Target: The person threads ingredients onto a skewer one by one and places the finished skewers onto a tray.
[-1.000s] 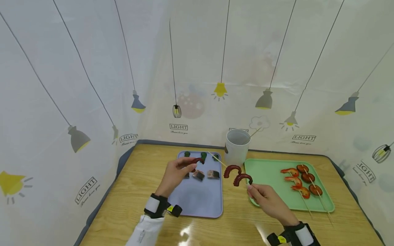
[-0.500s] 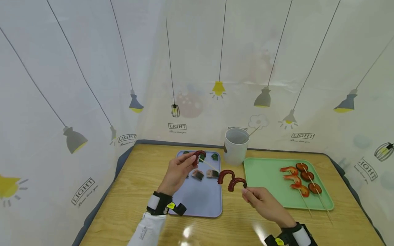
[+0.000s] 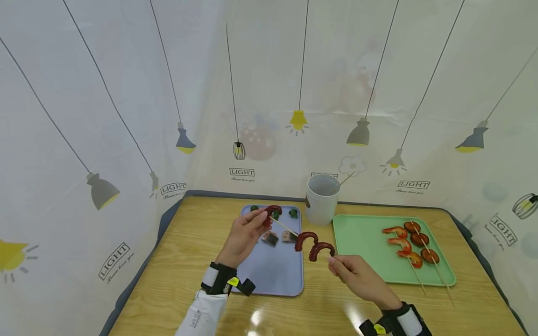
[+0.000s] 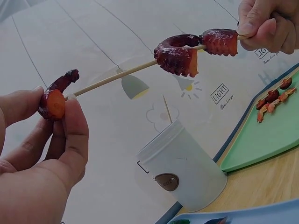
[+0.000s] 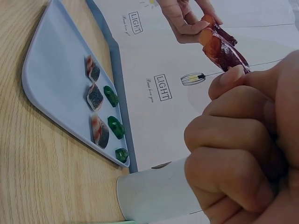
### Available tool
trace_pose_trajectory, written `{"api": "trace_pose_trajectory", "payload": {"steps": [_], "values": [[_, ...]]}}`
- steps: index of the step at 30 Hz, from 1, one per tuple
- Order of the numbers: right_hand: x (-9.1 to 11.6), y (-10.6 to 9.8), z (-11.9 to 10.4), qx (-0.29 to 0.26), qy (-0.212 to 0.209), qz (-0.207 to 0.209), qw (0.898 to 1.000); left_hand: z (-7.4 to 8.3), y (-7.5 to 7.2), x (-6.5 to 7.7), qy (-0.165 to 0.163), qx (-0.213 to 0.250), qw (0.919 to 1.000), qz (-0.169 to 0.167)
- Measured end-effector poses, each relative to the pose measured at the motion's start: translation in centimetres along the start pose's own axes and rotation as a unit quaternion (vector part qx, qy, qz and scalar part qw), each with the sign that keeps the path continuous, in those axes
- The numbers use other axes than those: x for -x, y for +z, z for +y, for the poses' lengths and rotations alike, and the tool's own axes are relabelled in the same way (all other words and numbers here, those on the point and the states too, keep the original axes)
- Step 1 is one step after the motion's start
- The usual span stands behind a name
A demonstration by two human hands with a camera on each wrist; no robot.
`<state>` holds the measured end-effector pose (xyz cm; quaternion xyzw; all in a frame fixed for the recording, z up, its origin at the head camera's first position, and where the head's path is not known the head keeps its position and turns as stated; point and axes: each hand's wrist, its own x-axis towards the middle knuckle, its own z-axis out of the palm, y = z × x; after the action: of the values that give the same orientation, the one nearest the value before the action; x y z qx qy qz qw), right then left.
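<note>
Between thumb and fingertips, my left hand [image 3: 240, 238] pinches a curled, dark red octopus tentacle piece [image 4: 56, 105]. My right hand [image 3: 363, 277] grips a thin wooden skewer [image 4: 117, 76] near one end, with its fingers curled. Two similar tentacle pieces, one farther along [image 4: 177, 55] and one close to the right fingers [image 4: 220, 42], are threaded on that skewer. In the left wrist view the skewer's far end meets the left-hand piece; how deep it sits is hidden. Both hands are raised above the table, over and beside the blue tray [image 3: 271, 277].
On the blue tray lie fish pieces [image 5: 95, 97] and green pieces [image 5: 116, 127]. A white cup [image 3: 321, 207] with a stick in it stands behind. At right, a green tray [image 3: 357, 247] bears skewered shrimp [image 3: 399, 242] and skewered round brown pieces [image 3: 420, 241].
My right hand has moved left with the skewer, bringing its bare end to the tentacle piece in my left hand. The left hand has turned that piece slightly and keeps its pinch.
</note>
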<state>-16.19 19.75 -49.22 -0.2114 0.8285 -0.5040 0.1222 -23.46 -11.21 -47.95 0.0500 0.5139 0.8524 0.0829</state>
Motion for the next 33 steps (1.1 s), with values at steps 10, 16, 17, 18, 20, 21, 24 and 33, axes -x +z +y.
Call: {"api": "trace_pose_trajectory", "payload": {"steps": [10, 16, 17, 18, 20, 21, 24, 33], "values": [[0.0, -0.1, 0.0, 0.013, -0.001, 0.003, 1.0, 0.2, 0.2, 0.1, 0.0, -0.028, 0.9992, -0.028], [0.0, -0.2, -0.2, 0.011, -0.006, -0.001, 1.0, 0.2, 0.2, 0.3, 0.004, -0.059, 0.997, -0.049], [0.0, -0.3, -0.2, 0.011, -0.008, -0.002, 1.0, 0.2, 0.2, 0.4, 0.004, -0.062, 0.9966, -0.053], [0.0, -0.3, -0.2, 0.011, -0.009, -0.002, 1.0, 0.2, 0.3, 0.4, 0.004, -0.066, 0.9963, -0.055], [0.0, -0.3, -0.2, 0.011, -0.012, -0.002, 1.0, 0.0, 0.4, 0.4, 0.005, -0.073, 0.9956, -0.059], [0.0, -0.3, -0.2, 0.011, -0.013, -0.003, 1.0, -0.1, 0.4, 0.4, 0.005, -0.074, 0.9955, -0.059], [-0.1, -0.3, -0.3, 0.01, -0.014, -0.003, 1.0, -0.5, 0.6, 0.4, 0.003, -0.084, 0.9946, -0.061], [-0.4, 0.0, -0.3, 0.03, -0.019, 0.005, 0.999, -1.5, 1.6, 0.5, -0.003, -0.107, 0.9925, -0.06]]}}
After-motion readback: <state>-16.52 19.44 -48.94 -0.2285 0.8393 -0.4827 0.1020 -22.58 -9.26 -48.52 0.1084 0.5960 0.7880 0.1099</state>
